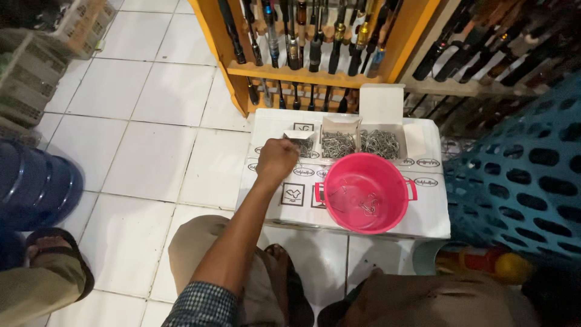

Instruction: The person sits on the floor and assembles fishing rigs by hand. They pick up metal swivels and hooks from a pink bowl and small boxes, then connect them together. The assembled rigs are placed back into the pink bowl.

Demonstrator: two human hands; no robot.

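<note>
My left hand (275, 158) reaches forward over a white carton (433, 212), its fingers bunched at the edge of a small open box of metal hooks (302, 145). Whether the fingers pinch any hooks is hidden. Two larger open white boxes (339, 144) (380, 143) beside it are filled with the same grey hooks. A pink plastic bucket (339, 209) stands on the carton to the right of my hand, with a few hooks (364, 203) lying in its bottom. My right hand is out of view.
An orange wooden rack of fishing rods (315, 75) stands right behind the carton. A blue perforated basket (526, 175) is on the right and a blue water jug (36, 184) on the left. Another person's sandalled foot (51, 254) rests on the white tiled floor (145, 151).
</note>
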